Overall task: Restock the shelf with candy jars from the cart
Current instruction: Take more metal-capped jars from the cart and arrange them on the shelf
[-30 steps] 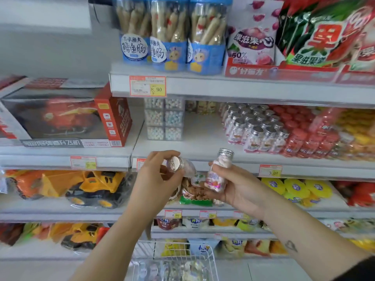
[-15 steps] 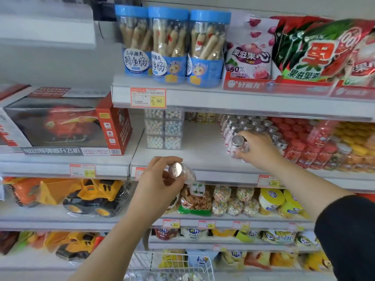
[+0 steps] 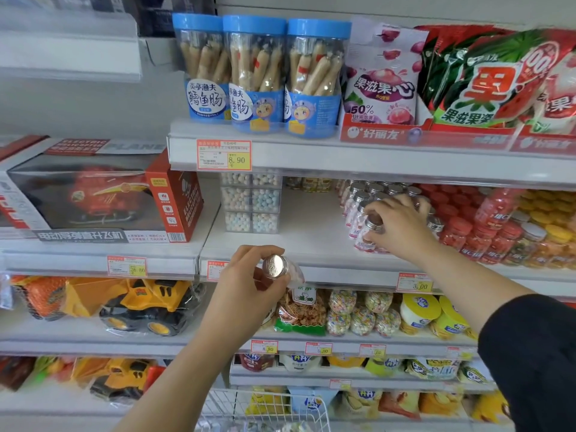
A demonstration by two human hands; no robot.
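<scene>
My right hand (image 3: 400, 226) grips a small candy jar (image 3: 369, 232) with a silver lid and stands it on the white shelf (image 3: 305, 241), at the front of a cluster of matching silver-lidded jars (image 3: 374, 194). My left hand (image 3: 249, 285) holds a second candy jar (image 3: 277, 268) in front of the shelf edge, tilted so that its silver lid faces me. The wire cart (image 3: 280, 410) shows at the bottom, its contents mostly out of view.
Red-lidded jars (image 3: 461, 229) and yellow-lidded jars (image 3: 548, 226) fill the shelf to the right. Stacked clear boxes of candy balls (image 3: 251, 202) stand to the left, with bare shelf between. Blue-lidded tubs (image 3: 255, 73) sit above, and a boxed toy (image 3: 99, 194) at left.
My right hand carried its jar from in front of my chest up to the shelf and set it among the silver-lidded jars. My left hand stayed in place with its jar.
</scene>
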